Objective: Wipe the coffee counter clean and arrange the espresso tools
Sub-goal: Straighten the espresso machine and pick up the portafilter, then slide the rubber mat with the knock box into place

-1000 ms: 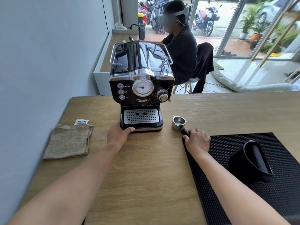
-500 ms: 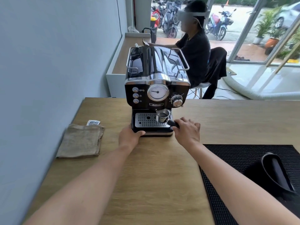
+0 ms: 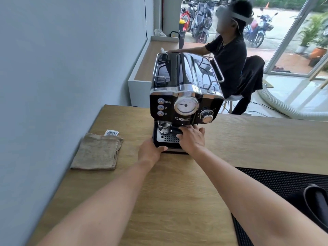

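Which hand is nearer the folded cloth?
Left. The left hand braces the espresso machine's base, nearer the cloth; the right hand grips the portafilter, farther away.

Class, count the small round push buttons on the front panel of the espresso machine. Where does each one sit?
3. They run in a column on the espresso machine's left front, beside the gauge: top button, middle button, bottom button. The large knob right of the gauge is not counted.

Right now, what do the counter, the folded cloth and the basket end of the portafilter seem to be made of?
The counter looks like wood or wood-look laminate, matte, with straight pale grain lines. The folded cloth seems coarse woven fabric, perhaps linen or cotton, dull beige, with soft layered edges. The portafilter basket end looks like polished metal, probably steel, bright with reflections; its handle is dark, material unclear.
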### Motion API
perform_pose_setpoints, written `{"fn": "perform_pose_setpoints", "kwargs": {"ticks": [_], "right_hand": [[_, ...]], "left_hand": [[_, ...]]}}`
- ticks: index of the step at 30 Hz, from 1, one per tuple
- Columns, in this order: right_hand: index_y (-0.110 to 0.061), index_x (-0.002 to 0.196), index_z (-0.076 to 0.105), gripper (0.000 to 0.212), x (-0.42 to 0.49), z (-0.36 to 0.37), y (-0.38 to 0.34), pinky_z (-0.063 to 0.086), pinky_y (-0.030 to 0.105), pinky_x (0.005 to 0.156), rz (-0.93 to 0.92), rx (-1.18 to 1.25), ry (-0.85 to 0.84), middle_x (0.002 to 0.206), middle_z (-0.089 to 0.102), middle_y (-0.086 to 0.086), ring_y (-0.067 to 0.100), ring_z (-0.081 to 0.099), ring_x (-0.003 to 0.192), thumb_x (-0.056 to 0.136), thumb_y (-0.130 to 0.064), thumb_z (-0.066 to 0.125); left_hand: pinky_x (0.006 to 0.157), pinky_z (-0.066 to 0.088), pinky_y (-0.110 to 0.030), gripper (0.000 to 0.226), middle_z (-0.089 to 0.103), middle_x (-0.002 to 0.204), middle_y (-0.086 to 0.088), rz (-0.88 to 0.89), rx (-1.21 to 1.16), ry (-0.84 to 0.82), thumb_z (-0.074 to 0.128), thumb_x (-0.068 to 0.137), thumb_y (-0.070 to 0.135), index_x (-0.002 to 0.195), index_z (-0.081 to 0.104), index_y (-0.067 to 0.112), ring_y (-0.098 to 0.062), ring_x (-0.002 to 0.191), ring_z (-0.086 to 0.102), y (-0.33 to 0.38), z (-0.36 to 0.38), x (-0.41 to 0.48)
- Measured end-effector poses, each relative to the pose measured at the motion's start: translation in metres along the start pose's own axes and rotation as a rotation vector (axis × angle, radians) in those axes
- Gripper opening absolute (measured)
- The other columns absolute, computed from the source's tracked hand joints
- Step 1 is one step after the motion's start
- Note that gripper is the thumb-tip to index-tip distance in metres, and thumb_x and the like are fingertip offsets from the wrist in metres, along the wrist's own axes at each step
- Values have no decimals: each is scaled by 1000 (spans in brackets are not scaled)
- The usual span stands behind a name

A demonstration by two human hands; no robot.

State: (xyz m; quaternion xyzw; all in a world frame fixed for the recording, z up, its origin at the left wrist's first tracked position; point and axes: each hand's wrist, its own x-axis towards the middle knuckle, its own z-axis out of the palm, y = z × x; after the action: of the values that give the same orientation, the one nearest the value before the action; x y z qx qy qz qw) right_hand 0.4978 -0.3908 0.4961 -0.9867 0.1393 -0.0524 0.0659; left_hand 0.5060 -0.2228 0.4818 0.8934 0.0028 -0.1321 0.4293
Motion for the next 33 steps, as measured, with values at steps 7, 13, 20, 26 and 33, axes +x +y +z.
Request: {"fn": "perform_pose_setpoints", "kwargs": {"ticks": [7, 13, 20, 26, 33], "right_hand": [[-31, 128, 59, 35, 2, 4, 0, 25, 39, 99, 15, 4, -25, 128, 56, -4, 22, 45, 119, 95, -40, 50], [-29, 133, 51, 46, -4, -7, 5, 26, 41, 102, -5, 68, -64, 127, 58, -2, 23, 48, 121, 89, -40, 57], [-28, 139, 46, 48, -20, -25, 24, 22, 42, 105, 4, 104, -36, 134, 53, 0, 21, 43, 128, 94, -43, 53], [-28, 132, 53, 37, -44, -31, 50, 25, 41, 98, 51, 195, 66, 128, 54, 2, 22, 45, 120, 98, -38, 45], [-27, 134, 54, 39, -92, -63, 89, 27, 44, 100, 195, 180, 54, 135, 53, 4, 24, 46, 124, 97, -36, 46]], "left_hand": [[79, 44, -27, 41, 73, 116, 2, -8, 1, -10, 77, 83, 35, 121, 66, 21, -20, 107, 65, 0, 0, 2], [81, 42, -27, 39, 70, 121, -2, -22, 54, -56, 74, 88, 29, 124, 64, 16, -23, 113, 63, 12, -5, -4], [87, 47, -32, 42, 67, 123, -7, -13, 111, 24, 72, 87, 31, 125, 61, 16, -26, 113, 62, 18, -3, -10], [104, 46, -44, 52, 46, 145, -9, 34, 182, 175, 60, 94, 31, 144, 49, 24, -30, 130, 49, 31, 1, -31], [96, 44, -33, 39, 59, 140, 5, 182, 237, 65, 52, 96, 31, 134, 60, 29, -17, 126, 56, 57, 16, -77]]}}
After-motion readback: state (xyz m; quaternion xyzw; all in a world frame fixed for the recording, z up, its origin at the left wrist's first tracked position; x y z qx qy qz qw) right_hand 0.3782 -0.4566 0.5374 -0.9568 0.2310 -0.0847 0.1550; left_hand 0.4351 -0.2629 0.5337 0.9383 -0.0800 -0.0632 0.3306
